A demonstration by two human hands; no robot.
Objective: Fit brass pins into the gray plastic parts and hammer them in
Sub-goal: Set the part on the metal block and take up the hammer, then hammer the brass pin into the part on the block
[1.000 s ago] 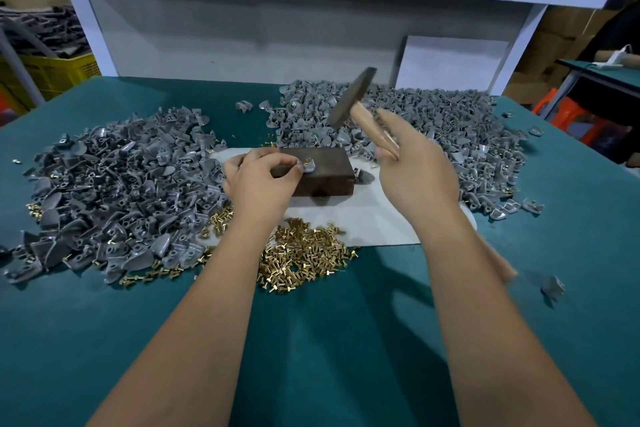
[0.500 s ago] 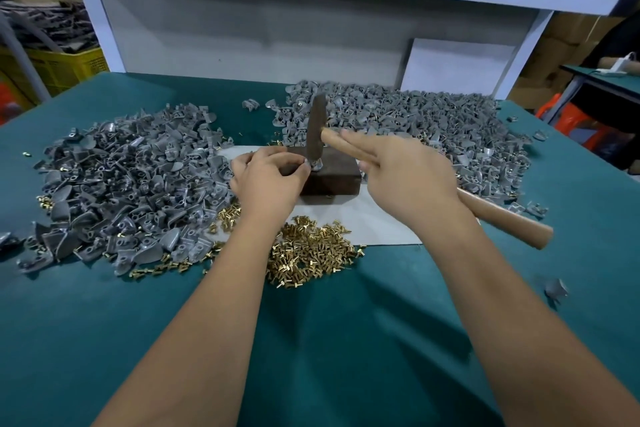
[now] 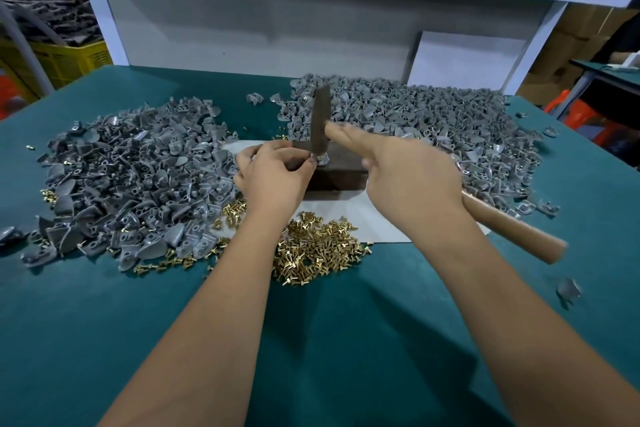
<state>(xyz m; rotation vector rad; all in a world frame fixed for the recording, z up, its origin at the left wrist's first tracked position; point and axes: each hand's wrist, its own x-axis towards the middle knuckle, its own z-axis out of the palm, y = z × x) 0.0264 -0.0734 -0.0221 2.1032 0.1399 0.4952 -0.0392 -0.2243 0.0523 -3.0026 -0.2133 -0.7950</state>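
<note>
While your left hand (image 3: 273, 177) pinched a small gray part (image 3: 320, 159) on top of the dark block (image 3: 341, 173), your right hand (image 3: 412, 180) gripped the wooden handle of the hammer (image 3: 320, 121). Your right fingers were curled round the handle, with the first finger lying straight along it. The hammer head stood upright, and its bottom end touched the part right beside your left fingertips (image 3: 311, 163). A bit of brass showed at that spot, but it was too small to tell more. The end of the handle stuck out past your right wrist, toward the right edge of the table (image 3: 346, 340).

The block sat on a white sheet (image 3: 384, 229) near the middle of the green table. A big pile of gray parts (image 3: 131, 184) lay on the left side of the table, touching the sheet. Another big pile of gray parts (image 3: 450, 121) lay along the far edge, behind the block and to its right. A heap of brass pins (image 3: 315, 253) lay at the near edge of the sheet, between your two arms. More pins were spread along the near side of the left pile. One lone gray part (image 3: 568, 289) lay near the right edge of the table, well apart from the rest.
</note>
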